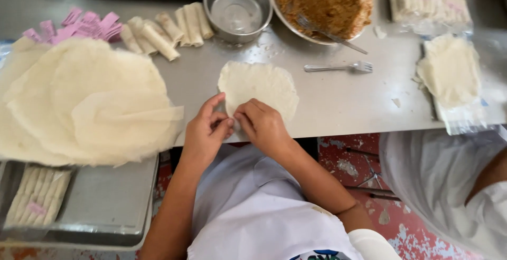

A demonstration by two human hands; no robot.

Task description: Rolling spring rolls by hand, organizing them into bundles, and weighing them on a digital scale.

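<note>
Thin wrapper [259, 84] flat at frame centre, unfilled; left hand [205, 133] and right hand [262, 124] pinch its near edge. Finished rolls [165, 29] upper left; filling bowl [325, 1] top, full.

A grey steel worktop [343, 101] runs across the scene from left to right, dusted with pale crumbs and lit evenly by soft light. Below its near edge, the floor [359, 170] is worn red, with the paint flaking into pale patches. At the near left, a grey metal tray [105, 202] sits lower.
</note>
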